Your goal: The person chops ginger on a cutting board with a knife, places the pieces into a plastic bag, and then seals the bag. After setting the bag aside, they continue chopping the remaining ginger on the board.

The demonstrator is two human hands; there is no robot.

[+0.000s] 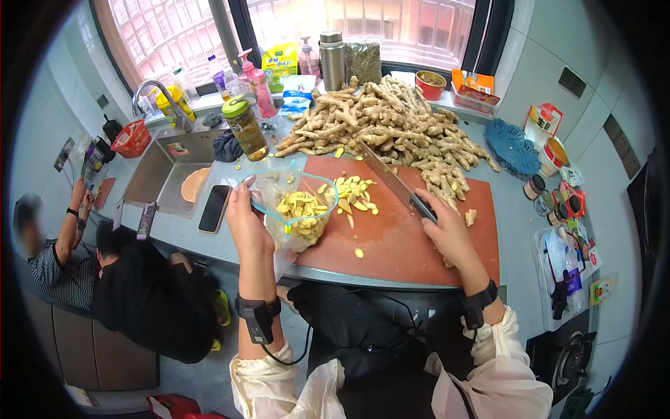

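Observation:
My left hand (249, 222) grips the rim of a clear plastic bag (285, 246) at the left edge of the red-brown cutting board (412, 244). Yellow ginger slices (306, 213) fill part of the bag, and its mouth gapes open. More cut ginger slices (356, 194) lie loose on the board just right of the bag. In my right hand (444, 227) is the black handle of a kitchen knife (391, 178), its blade slanting up and left over the board. Behind it rises a big heap of whole ginger (380, 122).
A smartphone (214, 208) lies left of the bag, beside the sink (164, 171). A green-lidded jar (244, 129) and a steel thermos (333, 61) stand toward the window. Blue dishes (513, 146) and small jars (544, 202) sit at right. Other people (139, 279) are at left.

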